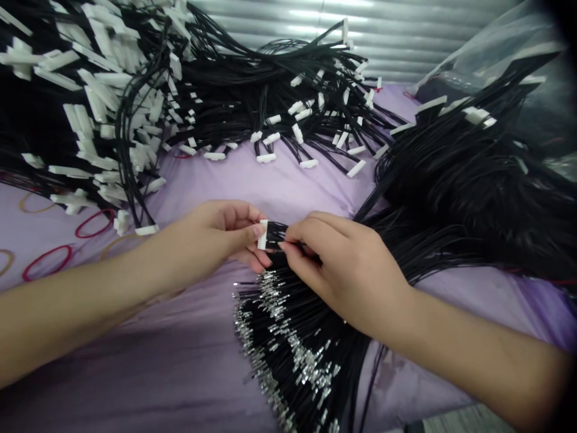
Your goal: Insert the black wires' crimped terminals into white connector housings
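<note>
White connector: a small, flat, rectangular plastic-looking housing (262, 234) with short black wires at its right side, held up above the pale purple cloth (189, 343).
Left hand: thumb and fingers of the left hand (223, 240) closed on the connector.
Right hand: thumb and forefinger of the right hand (356, 264) pinched together at the wires, just right of the connector.
Silver-tipped black wires: a fanned bundle (311, 361) below the connector.
Black cables with white ends: a heap (270, 78) beyond the connector.
Thin red loops: on the cloth (70, 252), well left of the connector.

Slim white connector (262, 235) (apparently black-wired)
</note>
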The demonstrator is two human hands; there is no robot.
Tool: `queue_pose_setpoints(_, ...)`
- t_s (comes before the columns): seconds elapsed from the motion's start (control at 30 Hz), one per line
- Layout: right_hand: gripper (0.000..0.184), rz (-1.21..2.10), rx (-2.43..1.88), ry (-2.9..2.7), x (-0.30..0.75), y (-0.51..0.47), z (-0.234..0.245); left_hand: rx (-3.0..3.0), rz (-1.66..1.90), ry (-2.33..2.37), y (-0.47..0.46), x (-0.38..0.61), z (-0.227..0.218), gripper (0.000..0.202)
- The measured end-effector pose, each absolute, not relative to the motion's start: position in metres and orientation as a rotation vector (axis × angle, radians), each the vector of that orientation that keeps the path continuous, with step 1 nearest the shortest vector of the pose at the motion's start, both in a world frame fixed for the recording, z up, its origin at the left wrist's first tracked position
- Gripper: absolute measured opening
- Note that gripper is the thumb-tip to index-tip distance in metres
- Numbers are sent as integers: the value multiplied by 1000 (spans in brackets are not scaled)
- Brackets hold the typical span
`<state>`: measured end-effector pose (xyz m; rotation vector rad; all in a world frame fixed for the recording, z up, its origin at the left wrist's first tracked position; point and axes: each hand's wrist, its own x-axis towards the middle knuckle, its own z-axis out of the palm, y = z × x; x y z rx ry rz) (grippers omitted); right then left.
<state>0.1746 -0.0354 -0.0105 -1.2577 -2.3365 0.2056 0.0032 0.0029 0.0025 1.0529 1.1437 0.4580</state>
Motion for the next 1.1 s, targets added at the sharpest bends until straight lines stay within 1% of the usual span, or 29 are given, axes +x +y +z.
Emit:
queue_pose_setpoints(0.33,18,280,-1145,-2364,182,-36,-5,903,543,1090,-7,7,5,5)
queue_pose_setpoints(0.43,15,296,-1074,-2319,184,-37,-7,874,571,1055,-7,7,5,4)
queue_pose_setpoints(0.53,17,325,-1048,-2274,187,-37,-5,880,580,980,-6,3,7,6)
queue_pose_setpoints(0.67,2,334,-1039,-2255,191,-34,0,910,609,882,-5,-2,8,15)
queue_pose_setpoints(1.1,7,398,-993,-2296,195,-33,4,764,593,909,-8,-2,3,17)
